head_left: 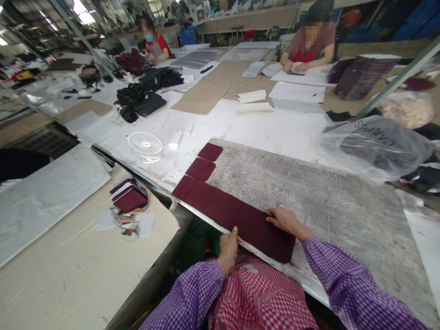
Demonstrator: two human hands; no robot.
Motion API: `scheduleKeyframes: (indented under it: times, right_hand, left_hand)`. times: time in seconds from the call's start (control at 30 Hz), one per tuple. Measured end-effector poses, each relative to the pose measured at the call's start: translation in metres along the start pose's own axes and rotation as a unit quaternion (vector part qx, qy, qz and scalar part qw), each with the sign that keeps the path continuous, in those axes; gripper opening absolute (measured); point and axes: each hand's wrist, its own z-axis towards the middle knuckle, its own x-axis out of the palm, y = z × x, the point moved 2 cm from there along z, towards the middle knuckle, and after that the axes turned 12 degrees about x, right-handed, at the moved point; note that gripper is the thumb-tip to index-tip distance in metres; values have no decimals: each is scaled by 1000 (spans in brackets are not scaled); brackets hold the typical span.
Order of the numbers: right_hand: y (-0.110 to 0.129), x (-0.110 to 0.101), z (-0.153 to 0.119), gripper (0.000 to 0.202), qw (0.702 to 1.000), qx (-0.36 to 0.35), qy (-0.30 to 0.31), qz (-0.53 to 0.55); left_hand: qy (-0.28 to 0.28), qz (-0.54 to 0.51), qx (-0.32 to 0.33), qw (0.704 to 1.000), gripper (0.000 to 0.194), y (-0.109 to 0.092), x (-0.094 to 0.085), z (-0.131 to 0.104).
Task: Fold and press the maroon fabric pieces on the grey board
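Note:
A long maroon fabric panel [237, 211] lies flat along the front edge of a worn grey board [309, 192]. My left hand [229, 250] is closed at the panel's near edge, thumb on top, its lower fingers partly hidden. On the panel's far edge, toward its right end, my right hand [286, 220] has its fingers pinched together on the cloth. Two smaller maroon pieces, one nearer [201, 169] and one farther [211, 152], lie in line beyond the panel's left end.
At left, a cream-covered table [68, 270] carries a stack of maroon pieces [129, 196] and paper scraps [129, 227]. A white fan [145, 143], black fabric [151, 91] and a plastic bag [378, 144] lie around the board. Two people work across the table.

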Motion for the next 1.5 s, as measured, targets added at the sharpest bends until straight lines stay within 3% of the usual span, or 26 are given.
scheduleKeyframes:
  times: [0.1, 0.23, 0.37, 0.5, 0.8, 0.97, 1.27, 1.5]
  right_hand:
    - [0, 0, 0, 26, 1000, -5, -4, 4]
    - [0, -1, -1, 25, 1000, -7, -14, 8]
    - [1, -2, -4, 24, 999, -3, -32, 18]
    - [2, -3, -10, 23, 998, 6, -58, 36]
    - [1, -8, -23, 16, 987, -4, -140, 80]
    - [11, -7, -28, 14, 979, -42, -178, 87]
    - [27, 27, -57, 24, 970, -58, -209, 111]
    - [27, 35, -69, 23, 962, -92, -223, 127]
  left_hand:
    - [13, 73, 163, 984, 45, -18, -3, 2]
    - [114, 148, 359, 914, 15, -41, 16, 1]
    - [194, 195, 458, 845, 28, -44, 34, 6]
    - [223, 226, 481, 817, 35, -35, 35, 21]
    - [267, 226, 477, 806, 33, -30, 32, 50]
    - [267, 219, 478, 807, 34, -32, 31, 51]
    - [256, 217, 482, 809, 35, -31, 31, 46]
    - [250, 221, 490, 805, 34, -33, 31, 45]
